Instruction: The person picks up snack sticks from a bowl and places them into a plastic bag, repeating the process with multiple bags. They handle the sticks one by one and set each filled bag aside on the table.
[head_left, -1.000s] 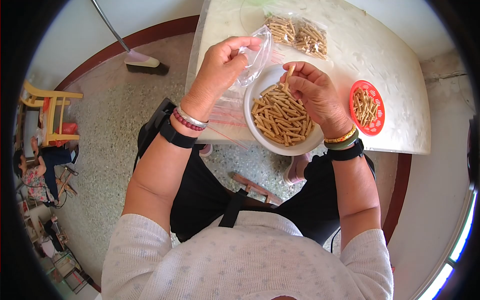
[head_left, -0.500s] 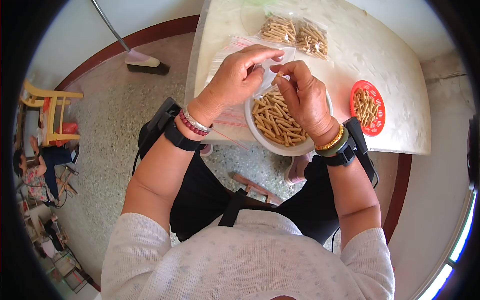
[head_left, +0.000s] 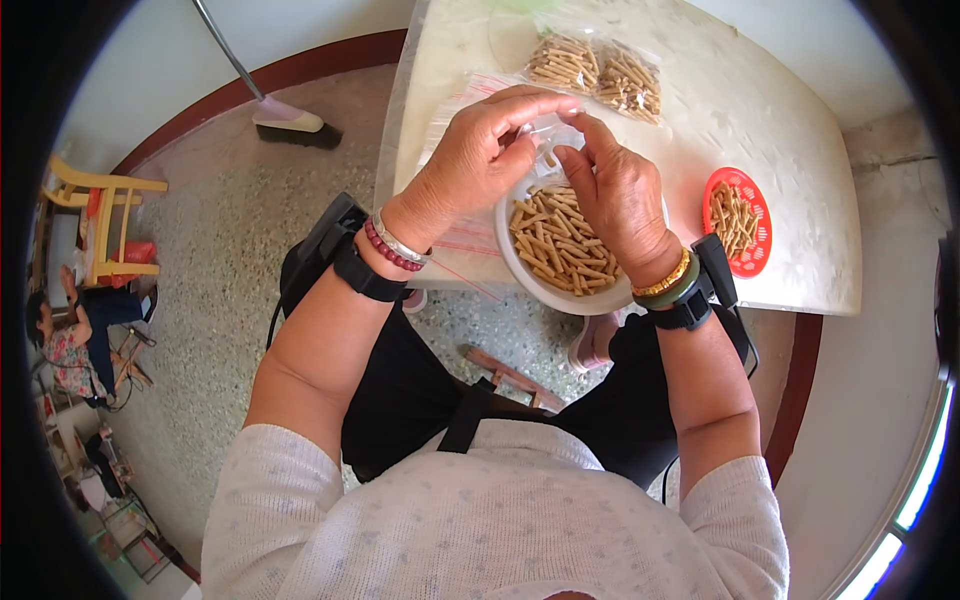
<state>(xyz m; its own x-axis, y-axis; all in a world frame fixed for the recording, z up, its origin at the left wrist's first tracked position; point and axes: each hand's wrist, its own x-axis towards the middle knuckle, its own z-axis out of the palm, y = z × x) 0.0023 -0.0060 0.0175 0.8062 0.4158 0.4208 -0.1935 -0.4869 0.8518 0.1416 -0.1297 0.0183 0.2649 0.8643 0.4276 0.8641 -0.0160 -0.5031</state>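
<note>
Left hand [head_left: 480, 150] grips clear bag [head_left: 547, 132], fingers curled; right hand [head_left: 620, 195] at bag's mouth, grip unclear. Limp bag could sag, spilling stick [head_left: 549, 159] over bowl [head_left: 568, 304].

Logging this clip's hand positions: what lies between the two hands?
In the head view, a clear bag lies between the left hand and the right hand.

Bright daylight, and the window [head_left: 918, 490] at lower right blazes white, fringed blue! The table [head_left: 800, 200] gleams, pinkish beside the basket [head_left: 762, 225]; the bag [head_left: 547, 133] nearly washes out. Fisheye bends the walls [head_left: 330, 28], black swallows the corners, the far-left person [head_left: 70, 345] looks soft.
</note>
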